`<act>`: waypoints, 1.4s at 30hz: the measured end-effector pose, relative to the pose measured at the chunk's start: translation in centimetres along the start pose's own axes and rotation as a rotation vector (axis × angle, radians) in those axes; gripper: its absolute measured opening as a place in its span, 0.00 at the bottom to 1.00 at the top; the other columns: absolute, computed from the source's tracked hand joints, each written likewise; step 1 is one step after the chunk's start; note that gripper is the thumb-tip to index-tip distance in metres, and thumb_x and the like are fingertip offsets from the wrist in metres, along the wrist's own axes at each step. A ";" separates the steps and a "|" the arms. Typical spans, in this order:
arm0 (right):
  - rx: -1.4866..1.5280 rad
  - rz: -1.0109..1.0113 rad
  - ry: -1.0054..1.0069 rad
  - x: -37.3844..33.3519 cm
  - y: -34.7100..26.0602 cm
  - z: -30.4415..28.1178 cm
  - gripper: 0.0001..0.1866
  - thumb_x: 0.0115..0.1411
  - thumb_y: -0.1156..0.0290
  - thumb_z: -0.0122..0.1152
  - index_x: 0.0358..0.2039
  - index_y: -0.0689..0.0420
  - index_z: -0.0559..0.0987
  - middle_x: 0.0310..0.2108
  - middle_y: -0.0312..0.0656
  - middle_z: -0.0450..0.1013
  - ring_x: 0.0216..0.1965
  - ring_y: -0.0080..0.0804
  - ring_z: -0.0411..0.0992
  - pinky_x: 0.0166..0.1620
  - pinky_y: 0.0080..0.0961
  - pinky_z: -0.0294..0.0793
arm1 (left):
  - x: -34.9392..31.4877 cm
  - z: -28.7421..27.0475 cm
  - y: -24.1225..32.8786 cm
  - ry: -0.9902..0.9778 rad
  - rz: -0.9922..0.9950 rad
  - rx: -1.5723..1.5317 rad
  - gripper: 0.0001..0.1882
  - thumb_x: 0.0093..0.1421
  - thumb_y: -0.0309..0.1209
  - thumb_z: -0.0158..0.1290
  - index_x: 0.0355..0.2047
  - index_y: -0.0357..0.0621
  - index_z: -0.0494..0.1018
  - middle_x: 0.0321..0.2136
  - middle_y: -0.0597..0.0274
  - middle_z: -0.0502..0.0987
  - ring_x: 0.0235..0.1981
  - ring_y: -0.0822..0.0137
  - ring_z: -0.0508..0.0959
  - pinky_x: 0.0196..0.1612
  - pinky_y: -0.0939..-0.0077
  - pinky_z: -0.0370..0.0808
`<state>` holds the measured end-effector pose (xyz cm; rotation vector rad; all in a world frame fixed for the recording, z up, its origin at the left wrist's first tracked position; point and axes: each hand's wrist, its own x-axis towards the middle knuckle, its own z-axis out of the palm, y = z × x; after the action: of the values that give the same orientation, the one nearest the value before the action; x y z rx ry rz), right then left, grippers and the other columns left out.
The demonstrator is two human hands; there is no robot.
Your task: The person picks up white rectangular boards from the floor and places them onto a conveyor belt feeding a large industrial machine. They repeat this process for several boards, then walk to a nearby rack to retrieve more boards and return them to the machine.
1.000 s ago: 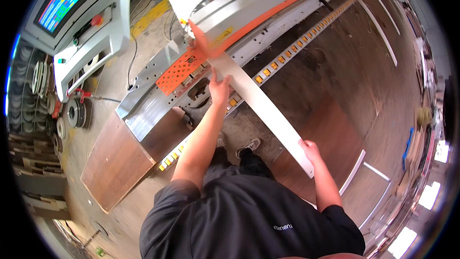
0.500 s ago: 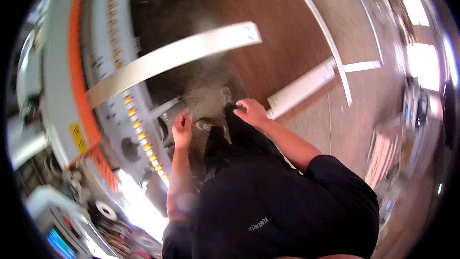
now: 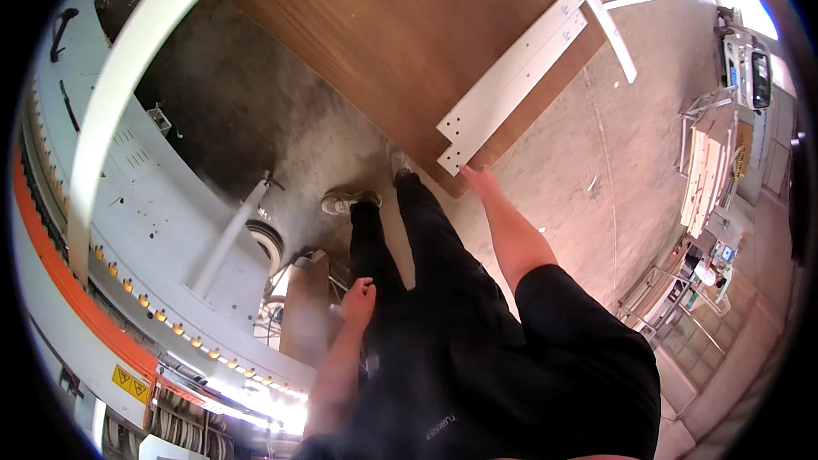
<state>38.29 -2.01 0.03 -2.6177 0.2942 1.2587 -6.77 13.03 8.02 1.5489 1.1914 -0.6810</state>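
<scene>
Two drilled white panels (image 3: 513, 68) lie side by side on the right of the brown worktop (image 3: 383, 25). My right hand (image 3: 480, 181) is at their near end; I cannot tell whether its grip is closed. Well apart, near left, my left hand (image 3: 358, 300) curls its grip narrow. Farther left, a white strip (image 3: 106, 111) crosses the pale machine (image 3: 149, 204).

White boards (image 3: 513, 81) look smooth; the brown panel (image 3: 375, 38), wood-grained; the shirt (image 3: 545, 366), matt black cloth.

Black short-sleeved shirt (image 3: 528, 383), pale lettering (image 3: 440, 427), black trousers (image 3: 436, 247), 2 light shoes (image 3: 339, 202)
</scene>
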 end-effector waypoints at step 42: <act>0.206 0.193 0.543 4.8 2.6 -11.0 0.53 0.42 0.47 0.79 0.61 0.69 0.67 0.56 0.58 0.77 0.58 0.59 0.76 0.61 0.47 0.75 | -0.2 4.0 8.7 -0.077 -0.174 -0.029 0.19 0.65 0.43 0.56 0.53 0.56 0.81 0.43 0.52 0.86 0.45 0.51 0.85 0.50 0.57 0.80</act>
<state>48.68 -8.04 2.70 -2.7434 0.7359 0.4958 1.82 9.33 10.22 1.3936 1.2817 -0.8268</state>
